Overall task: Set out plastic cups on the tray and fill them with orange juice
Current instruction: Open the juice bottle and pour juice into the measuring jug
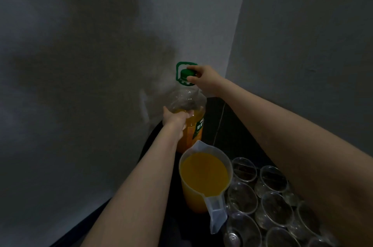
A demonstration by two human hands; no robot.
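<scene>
Nearest: clear plastic cups (pixel 270 204) grouped at the near right of the dark table (pixel 232 125), all empty; tray not discernible. Just left of them, jug (pixel 203 176) nearly full of juice. Further back, w/ wall behind, juice bottle (pixel 189 117) stands upright, approx half full. Left hand (pixel 175 118) grips its shoulder; right hand (pixel 201 78) pinches the green cap (pixel 186 74). Judgement: cap is being turned, direction unclear. Keep bottle braced & vertical, twist w/ fingertips only.

The juice bottle (pixel 190 117) has a green label with white characters, too blurred to read.
</scene>
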